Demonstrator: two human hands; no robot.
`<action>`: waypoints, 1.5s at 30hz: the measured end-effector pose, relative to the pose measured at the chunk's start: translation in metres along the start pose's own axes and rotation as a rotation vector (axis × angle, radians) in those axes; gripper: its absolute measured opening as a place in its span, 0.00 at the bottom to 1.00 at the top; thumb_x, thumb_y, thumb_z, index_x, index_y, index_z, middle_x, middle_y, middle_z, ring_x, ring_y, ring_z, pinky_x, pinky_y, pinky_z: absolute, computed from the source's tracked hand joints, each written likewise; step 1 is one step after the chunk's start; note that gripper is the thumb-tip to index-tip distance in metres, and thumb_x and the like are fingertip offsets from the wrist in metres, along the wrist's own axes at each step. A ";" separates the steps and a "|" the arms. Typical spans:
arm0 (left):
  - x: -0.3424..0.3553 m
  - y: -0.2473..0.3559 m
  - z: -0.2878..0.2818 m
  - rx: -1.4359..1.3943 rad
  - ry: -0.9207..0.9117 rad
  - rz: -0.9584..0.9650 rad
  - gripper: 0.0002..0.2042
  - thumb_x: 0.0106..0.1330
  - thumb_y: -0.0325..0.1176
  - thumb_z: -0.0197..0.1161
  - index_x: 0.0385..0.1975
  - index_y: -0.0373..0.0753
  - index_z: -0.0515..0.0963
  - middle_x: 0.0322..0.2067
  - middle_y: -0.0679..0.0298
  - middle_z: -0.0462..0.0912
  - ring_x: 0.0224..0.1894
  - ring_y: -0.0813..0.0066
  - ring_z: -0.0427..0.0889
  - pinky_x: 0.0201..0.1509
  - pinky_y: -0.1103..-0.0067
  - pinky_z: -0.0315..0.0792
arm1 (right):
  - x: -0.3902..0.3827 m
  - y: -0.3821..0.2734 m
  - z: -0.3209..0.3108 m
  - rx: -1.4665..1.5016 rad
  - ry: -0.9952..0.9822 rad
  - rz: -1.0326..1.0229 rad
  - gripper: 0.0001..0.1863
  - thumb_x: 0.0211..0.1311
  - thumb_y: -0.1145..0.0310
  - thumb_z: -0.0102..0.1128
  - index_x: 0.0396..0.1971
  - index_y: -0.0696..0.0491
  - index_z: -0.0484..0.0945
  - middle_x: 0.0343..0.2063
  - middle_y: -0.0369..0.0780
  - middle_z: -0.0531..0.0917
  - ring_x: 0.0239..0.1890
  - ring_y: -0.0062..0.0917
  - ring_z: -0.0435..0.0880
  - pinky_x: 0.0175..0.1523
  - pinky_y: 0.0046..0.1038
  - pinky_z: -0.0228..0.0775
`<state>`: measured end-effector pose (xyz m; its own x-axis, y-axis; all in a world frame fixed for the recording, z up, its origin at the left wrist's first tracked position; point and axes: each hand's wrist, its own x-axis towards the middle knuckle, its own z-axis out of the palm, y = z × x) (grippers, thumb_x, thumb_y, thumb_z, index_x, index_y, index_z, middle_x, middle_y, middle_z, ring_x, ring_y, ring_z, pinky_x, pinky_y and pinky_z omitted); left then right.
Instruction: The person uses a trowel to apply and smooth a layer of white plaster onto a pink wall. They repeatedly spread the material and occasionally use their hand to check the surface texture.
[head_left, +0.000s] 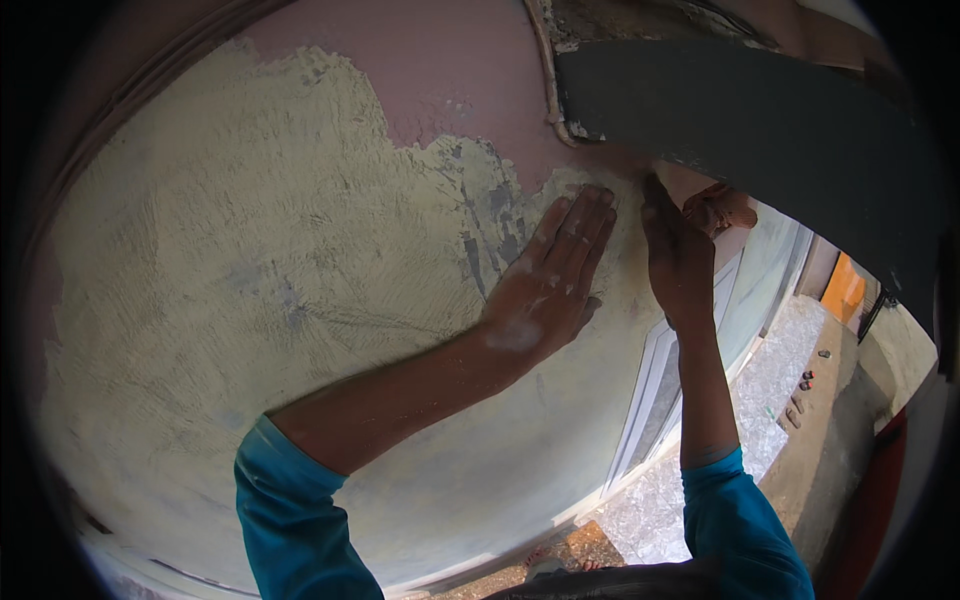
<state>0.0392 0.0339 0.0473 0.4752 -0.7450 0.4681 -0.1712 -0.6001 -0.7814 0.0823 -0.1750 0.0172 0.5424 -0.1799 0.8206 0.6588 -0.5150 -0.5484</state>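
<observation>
My left hand lies flat against the wall with its fingers stretched toward the top, pale dust on its back and fingers. The wall carries a patchy cream coat of plaster, with grey spots showing through and bare pink paint above. To its right, my right hand is raised edge-on near the wall's edge, below the dark panel. Its fingers are straight and point up; part of the palm side is hidden. I see nothing held in either hand. A rumpled reddish-brown thing, its kind unclear, shows just beyond the right hand.
A dark grey panel juts out overhead at the upper right. Below right are a white frame, a floor covered with shiny clear sheeting, and several small objects. An orange panel stands farther off.
</observation>
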 end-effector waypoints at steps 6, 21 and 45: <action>-0.002 -0.002 0.003 0.024 -0.028 0.032 0.48 0.80 0.66 0.53 0.85 0.29 0.55 0.86 0.45 0.55 0.90 0.50 0.47 0.94 0.54 0.35 | 0.006 -0.011 0.002 0.016 0.000 -0.028 0.25 0.87 0.60 0.55 0.77 0.50 0.78 0.66 0.48 0.88 0.64 0.33 0.90 0.70 0.34 0.76; -0.006 -0.005 0.041 -0.169 0.237 0.156 0.24 0.80 0.42 0.64 0.72 0.41 0.78 0.76 0.60 0.76 0.84 0.59 0.68 0.92 0.48 0.52 | -0.106 -0.027 -0.036 0.221 -0.542 0.268 0.36 0.72 0.71 0.68 0.79 0.50 0.72 0.28 0.44 0.84 0.27 0.26 0.82 0.38 0.31 0.76; -0.062 -0.125 -0.063 0.031 0.232 -0.268 0.49 0.73 0.68 0.66 0.84 0.37 0.63 0.83 0.55 0.67 0.86 0.60 0.63 0.91 0.51 0.51 | -0.111 -0.098 0.002 -0.024 0.032 -0.180 0.19 0.79 0.72 0.66 0.65 0.52 0.89 0.24 0.37 0.84 0.24 0.18 0.77 0.30 0.27 0.67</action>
<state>-0.0236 0.1367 0.1419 0.2907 -0.6110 0.7364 -0.0387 -0.7765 -0.6290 -0.0415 -0.1026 -0.0202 0.3998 -0.1098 0.9100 0.7306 -0.5614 -0.3887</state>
